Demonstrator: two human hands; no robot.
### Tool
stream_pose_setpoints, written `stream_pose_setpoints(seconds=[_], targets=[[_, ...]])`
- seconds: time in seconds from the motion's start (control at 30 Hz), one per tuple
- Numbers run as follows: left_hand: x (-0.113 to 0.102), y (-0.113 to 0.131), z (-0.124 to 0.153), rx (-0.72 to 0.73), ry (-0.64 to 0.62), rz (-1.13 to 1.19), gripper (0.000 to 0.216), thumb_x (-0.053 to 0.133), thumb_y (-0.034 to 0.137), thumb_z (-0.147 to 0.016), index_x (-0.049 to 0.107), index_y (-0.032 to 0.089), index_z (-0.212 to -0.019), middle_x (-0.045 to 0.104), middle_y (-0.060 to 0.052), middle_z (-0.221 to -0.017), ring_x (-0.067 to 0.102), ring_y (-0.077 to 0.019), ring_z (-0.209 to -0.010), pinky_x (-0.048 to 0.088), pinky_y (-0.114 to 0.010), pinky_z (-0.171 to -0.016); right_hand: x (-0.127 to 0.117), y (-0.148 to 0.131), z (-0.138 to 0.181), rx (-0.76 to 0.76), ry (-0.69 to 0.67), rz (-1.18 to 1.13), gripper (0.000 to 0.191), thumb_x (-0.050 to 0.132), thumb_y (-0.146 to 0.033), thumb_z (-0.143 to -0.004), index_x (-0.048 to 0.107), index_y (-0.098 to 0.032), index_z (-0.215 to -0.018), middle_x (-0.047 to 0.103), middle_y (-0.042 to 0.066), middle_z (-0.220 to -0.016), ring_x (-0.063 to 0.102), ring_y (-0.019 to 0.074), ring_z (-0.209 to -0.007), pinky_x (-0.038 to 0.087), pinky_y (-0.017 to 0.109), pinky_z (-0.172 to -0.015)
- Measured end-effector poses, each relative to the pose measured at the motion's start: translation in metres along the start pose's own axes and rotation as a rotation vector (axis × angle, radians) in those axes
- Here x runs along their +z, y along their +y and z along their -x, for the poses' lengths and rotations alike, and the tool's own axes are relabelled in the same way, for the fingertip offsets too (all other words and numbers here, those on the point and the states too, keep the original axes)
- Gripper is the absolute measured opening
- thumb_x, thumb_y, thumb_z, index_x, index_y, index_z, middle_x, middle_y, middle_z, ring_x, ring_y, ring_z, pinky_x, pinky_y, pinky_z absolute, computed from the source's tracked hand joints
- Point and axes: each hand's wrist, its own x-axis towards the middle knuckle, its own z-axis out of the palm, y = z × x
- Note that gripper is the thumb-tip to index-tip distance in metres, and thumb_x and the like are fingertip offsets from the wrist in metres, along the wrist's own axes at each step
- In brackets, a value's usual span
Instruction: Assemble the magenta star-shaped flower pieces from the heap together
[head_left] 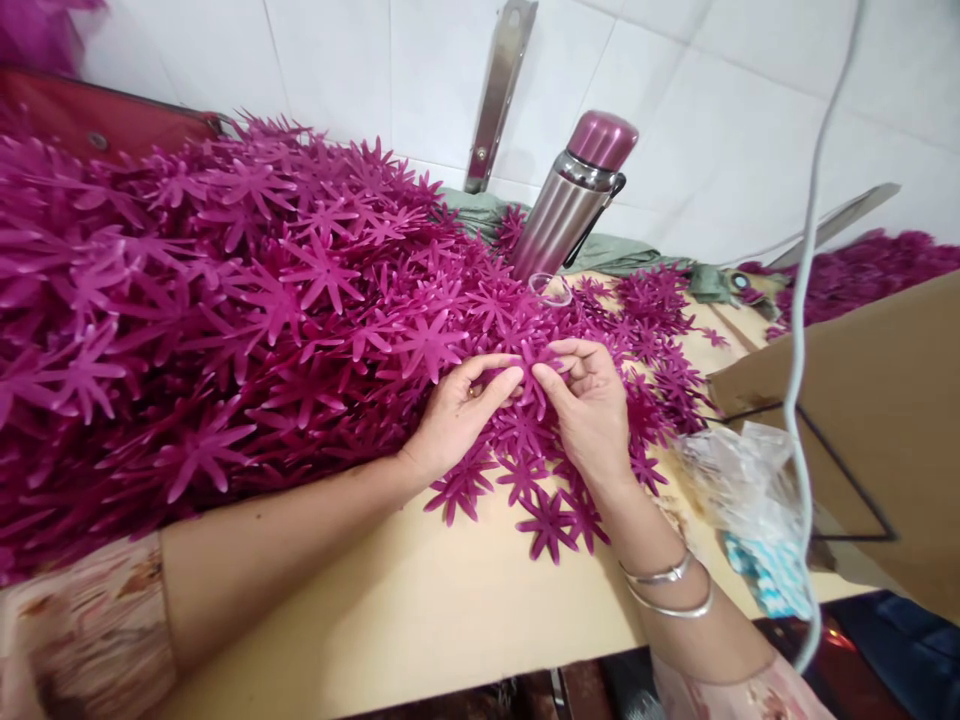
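Between my two hands is a magenta star-shaped artificial flower piece [530, 380], pinched from both sides. My left hand [461, 410] closes thumb and forefinger on its left petals. On the other side my right hand [592, 410] grips the right petals with thumb and fingers. A large heap of similar magenta flower pieces [247, 290] rises to the left and behind my hands. Several loose ones, such as a flower piece [549, 524], lie on the table just below my right hand.
A steel flask [559, 205] with a magenta lid stands behind the heap. At right, a pale cable [806, 260] hangs before a cardboard box [862, 400], with clear plastic bags [742, 470] nearby. The pale tabletop [420, 610] shows in front, tiled wall behind.
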Motion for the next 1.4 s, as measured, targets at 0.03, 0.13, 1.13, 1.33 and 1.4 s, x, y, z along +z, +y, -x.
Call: stream_pose_setpoints(seconds=[0.03, 0.13, 1.13, 1.33, 1.4], targets=[[0.000, 0.000, 0.000, 0.001, 0.016, -0.022, 0.024, 0.073, 0.035, -0.091, 0.074, 0.019, -0.109, 0.074, -0.005, -0.113, 0.068, -0.0175, -0.098, 0.054, -0.030, -0.092, 0.002, 0.000, 0.001, 0.008, -0.031, -0.013, 0.033, 0.085, -0.033, -0.080, 0.065, -0.025, -0.105, 0.059, -0.006, -0.077, 0.057, 0.0118, -0.069, 0.050, 0.024, -0.067], [-0.001, 0.000, -0.002, 0.018, 0.048, -0.070, 0.015, 0.074, 0.032, -0.088, 0.073, 0.019, -0.094, 0.072, -0.001, -0.094, 0.064, -0.0154, -0.087, 0.050, -0.027, -0.087, 0.004, 0.001, 0.002, 0.051, -0.075, -0.061, 0.036, 0.087, -0.034, -0.077, 0.065, -0.025, -0.104, 0.059, -0.007, -0.074, 0.056, 0.0109, -0.064, 0.051, 0.023, -0.064], [-0.004, -0.004, -0.004, -0.028, 0.142, -0.093, 0.020, 0.070, 0.038, -0.090, 0.069, 0.019, -0.090, 0.068, 0.000, -0.087, 0.059, -0.0151, -0.085, 0.047, -0.027, -0.089, -0.011, 0.016, -0.009, 0.105, 0.111, -0.119, 0.027, 0.084, -0.042, -0.077, 0.066, -0.024, -0.087, 0.062, -0.003, -0.081, 0.053, 0.0134, -0.071, 0.046, 0.026, -0.070], [-0.004, -0.003, -0.004, -0.040, 0.131, -0.093, 0.020, 0.067, 0.038, -0.090, 0.068, 0.019, -0.094, 0.066, 0.000, -0.089, 0.058, -0.0149, -0.086, 0.045, -0.027, -0.088, -0.013, 0.019, -0.008, 0.084, 0.083, -0.050, 0.024, 0.082, -0.041, -0.081, 0.067, -0.023, -0.086, 0.065, -0.002, -0.079, 0.055, 0.0138, -0.069, 0.046, 0.027, -0.069], [-0.004, -0.002, -0.004, -0.041, 0.124, -0.092, 0.020, 0.067, 0.038, -0.091, 0.068, 0.019, -0.094, 0.066, 0.000, -0.089, 0.057, -0.0149, -0.085, 0.045, -0.027, -0.088, -0.012, 0.018, -0.007, 0.091, 0.075, -0.034, 0.024, 0.082, -0.041, -0.082, 0.067, -0.023, -0.087, 0.065, -0.002, -0.079, 0.055, 0.0137, -0.069, 0.046, 0.027, -0.069]])
